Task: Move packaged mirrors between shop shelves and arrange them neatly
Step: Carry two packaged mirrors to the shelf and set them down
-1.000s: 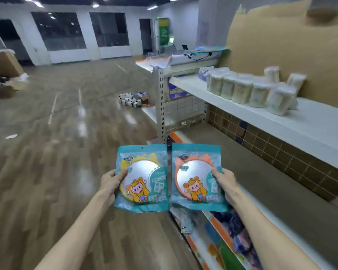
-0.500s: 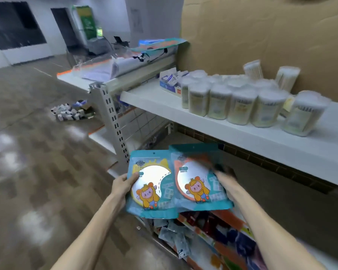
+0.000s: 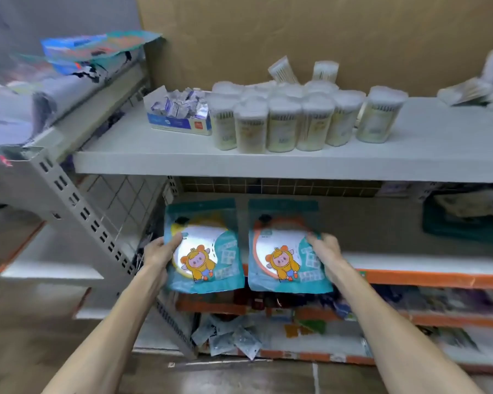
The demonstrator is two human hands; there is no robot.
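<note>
Two teal packaged mirrors with a cartoon figure are held side by side in front of the middle shelf [image 3: 410, 263]. My left hand [image 3: 161, 251] grips the left edge of the yellow-rimmed mirror pack [image 3: 205, 248], thumb on its front. My right hand [image 3: 325, 251] grips the right edge of the orange-rimmed mirror pack [image 3: 285, 248]. Both packs stand upright and slightly apart, their tops under the upper white shelf [image 3: 268, 163]. I cannot tell whether their lower edges touch the shelf lip.
On the upper shelf stand several white cotton-swab tubs [image 3: 282, 123] and a small box of sachets [image 3: 180, 115]. A teal item [image 3: 461, 226] lies at the middle shelf's right. Lower orange-edged shelves [image 3: 410, 319] hold mixed goods. A perforated grey upright [image 3: 77, 206] stands left.
My view has turned right to face the shelving. Both hands have carried the two packs forward toward the middle shelf, and the packs, overlapping half a second ago, are now apart.
</note>
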